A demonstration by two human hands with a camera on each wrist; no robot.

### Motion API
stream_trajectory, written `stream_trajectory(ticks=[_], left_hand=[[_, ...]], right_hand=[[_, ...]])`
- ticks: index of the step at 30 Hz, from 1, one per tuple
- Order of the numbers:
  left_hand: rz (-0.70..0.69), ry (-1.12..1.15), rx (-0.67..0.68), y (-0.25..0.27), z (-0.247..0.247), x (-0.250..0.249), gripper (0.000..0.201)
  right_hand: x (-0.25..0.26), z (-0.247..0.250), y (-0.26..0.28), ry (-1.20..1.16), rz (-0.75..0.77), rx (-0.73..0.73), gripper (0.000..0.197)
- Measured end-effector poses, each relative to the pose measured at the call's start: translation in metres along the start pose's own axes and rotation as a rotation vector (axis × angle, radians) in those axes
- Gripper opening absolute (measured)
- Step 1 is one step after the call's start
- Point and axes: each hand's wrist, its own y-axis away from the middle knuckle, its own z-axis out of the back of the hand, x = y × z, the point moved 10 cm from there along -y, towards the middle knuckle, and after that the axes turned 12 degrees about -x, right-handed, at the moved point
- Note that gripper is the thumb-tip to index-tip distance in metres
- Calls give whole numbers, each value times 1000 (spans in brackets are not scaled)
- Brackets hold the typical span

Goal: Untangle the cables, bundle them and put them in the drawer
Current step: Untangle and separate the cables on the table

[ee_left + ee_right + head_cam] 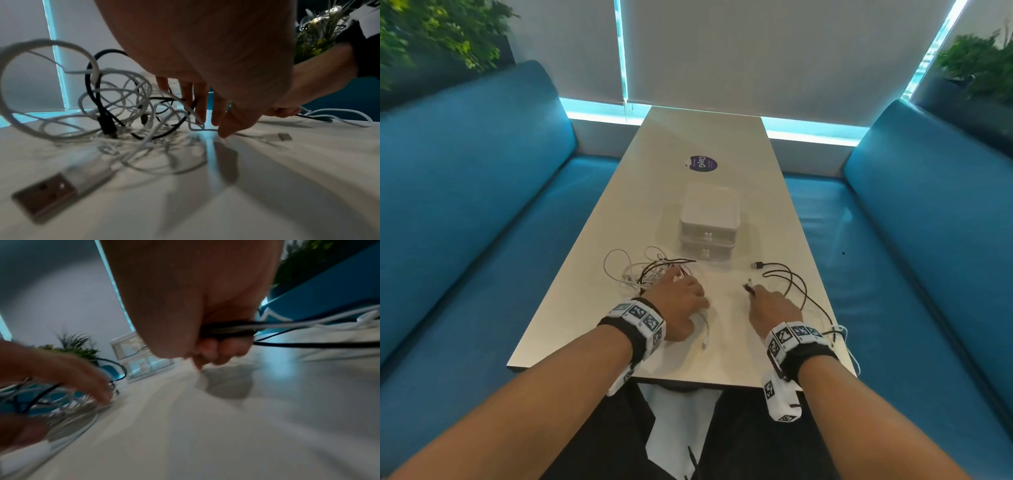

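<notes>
A tangle of white and black cables (645, 272) lies left of centre on the table (705, 137). My left hand (679, 286) rests on its right side; in the left wrist view its straight fingers (202, 104) press a thin white cable down beside the tangle (115, 105). My right hand (760, 296) grips a black cable (792, 284) near one plug, fingers (216, 348) curled round the black cable (308, 344). That cable loops away to the right and ends in a USB plug (757, 265). The white two-drawer unit (709, 222) stands behind, both drawers closed.
A white cable end (704, 342) trails toward the near table edge by my left wrist. More white cable (842, 334) hangs off the right edge. A purple round sticker (701, 163) lies farther back. Blue benches (465, 205) flank the table.
</notes>
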Motion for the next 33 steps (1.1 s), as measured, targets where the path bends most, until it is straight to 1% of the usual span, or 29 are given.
stream_trajectory(ticks=[3,4,6,8,9,11,14,17,19,21,23,25,26,28,29,31,33], left_hand=[[33,-26,44,3,-11,3,38],[38,-39,45,2,-12,4,35],[47,-70,28,-1,-12,5,27],[61,-91,16,-4,-12,7,22],[66,-99,15,-5,-12,7,20],[83,-102,-7,-8,-10,7,19],[155,-59,-77,-13,2,7,15],[233,-14,-80,-16,7,15,16],[269,37,-62,-16,5,21,18],[300,87,-52,-15,3,25,16],[322,105,-43,-13,2,27,14],[333,104,-42,-13,2,27,15],[334,102,-38,-14,2,26,16],[334,97,-37,-15,4,24,18],[336,95,-39,-16,5,23,19],[337,84,-49,-17,8,22,22],[342,87,-59,-18,10,21,24]], right_hand=[[-52,6,3,35,-216,62,23],[-67,6,5,55,-241,88,23],[-86,9,9,84,-262,124,20],[-87,13,7,66,-279,111,18],[-82,14,3,53,-280,92,18],[-65,13,-3,6,-258,55,26],[-39,11,-9,-78,-199,0,35],[-37,11,-10,-102,-215,4,38],[-56,10,-8,-80,-271,37,31],[-88,12,-1,-62,-366,71,25],[-116,14,6,-51,-415,116,24],[-130,13,10,-43,-420,172,26],[-133,14,11,-31,-427,167,25],[-133,21,9,-74,-482,87,17],[-129,25,7,-94,-487,44,18],[-109,29,-1,-138,-439,-19,29],[-82,34,-7,-245,-375,-73,42]])
